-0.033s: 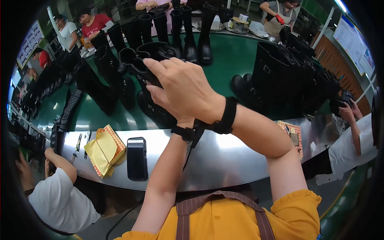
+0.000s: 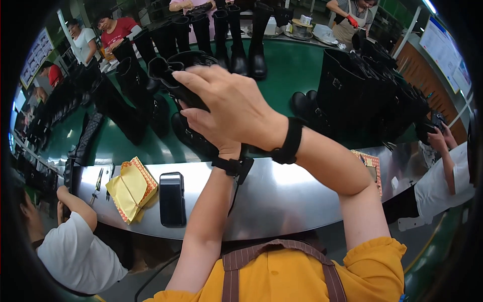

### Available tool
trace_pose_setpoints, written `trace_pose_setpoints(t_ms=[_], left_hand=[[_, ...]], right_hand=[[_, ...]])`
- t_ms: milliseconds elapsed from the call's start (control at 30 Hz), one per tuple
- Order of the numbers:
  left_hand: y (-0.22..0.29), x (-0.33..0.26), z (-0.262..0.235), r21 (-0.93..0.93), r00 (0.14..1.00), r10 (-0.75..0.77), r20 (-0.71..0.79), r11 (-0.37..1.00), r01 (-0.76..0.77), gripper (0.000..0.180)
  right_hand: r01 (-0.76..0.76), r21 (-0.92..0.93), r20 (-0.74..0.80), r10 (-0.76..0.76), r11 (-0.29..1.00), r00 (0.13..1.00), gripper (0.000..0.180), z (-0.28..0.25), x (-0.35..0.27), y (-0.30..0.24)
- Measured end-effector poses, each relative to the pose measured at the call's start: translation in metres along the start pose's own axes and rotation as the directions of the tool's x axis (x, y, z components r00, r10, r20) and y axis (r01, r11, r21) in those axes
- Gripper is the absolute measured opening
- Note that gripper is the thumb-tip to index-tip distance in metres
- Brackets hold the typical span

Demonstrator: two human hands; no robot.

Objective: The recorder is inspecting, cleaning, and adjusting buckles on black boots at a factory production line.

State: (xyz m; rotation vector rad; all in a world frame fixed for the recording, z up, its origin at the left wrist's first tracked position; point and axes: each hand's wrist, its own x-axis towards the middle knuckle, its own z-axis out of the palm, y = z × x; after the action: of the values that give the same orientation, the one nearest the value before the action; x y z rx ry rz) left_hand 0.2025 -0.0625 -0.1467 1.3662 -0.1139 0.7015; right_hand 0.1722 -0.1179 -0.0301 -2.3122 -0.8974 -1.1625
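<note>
Room: boot workshop, green conveyor beyond a steel tabletop.
Tabletop, left: yellow packet, black phone.
Left hand: mostly hidden; grip cannot be told.
Right hand: grip clenched over black boot, held above the conveyor's near edge.
</note>
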Motion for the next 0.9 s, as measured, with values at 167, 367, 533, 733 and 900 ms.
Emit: trace_pose_setpoints(t_ms=[167,367,533,733,900], left_hand=[[-0.020,0.018,-0.020,0.482,0.900,0.363,-0.242,0.850,-0.214,0.076],[-0.040,0.021,-0.030,0.551,0.839,0.483,-0.252,0.784,-0.286,0.063],[-0.048,0.020,-0.032,0.535,0.859,0.468,-0.209,0.790,-0.300,0.055],[-0.049,0.018,-0.032,0.462,0.845,0.467,-0.260,0.829,-0.316,0.045],[-0.049,0.014,-0.036,0.517,0.878,0.444,-0.178,0.802,-0.301,0.053]], right_hand=[[-0.290,0.364,-0.379,0.425,0.885,0.822,0.022,-0.023,0.008,0.130],[-0.920,0.391,0.378,0.914,-0.015,0.146,0.032,0.107,-0.123,0.283],[-0.709,0.638,0.515,0.851,-0.302,0.101,0.093,0.191,-0.151,0.330],[-0.705,0.703,0.226,0.970,-0.098,0.090,0.097,0.244,-0.127,0.347],[-0.756,0.641,0.086,0.991,-0.131,-0.098,0.089,0.263,-0.122,0.350]])
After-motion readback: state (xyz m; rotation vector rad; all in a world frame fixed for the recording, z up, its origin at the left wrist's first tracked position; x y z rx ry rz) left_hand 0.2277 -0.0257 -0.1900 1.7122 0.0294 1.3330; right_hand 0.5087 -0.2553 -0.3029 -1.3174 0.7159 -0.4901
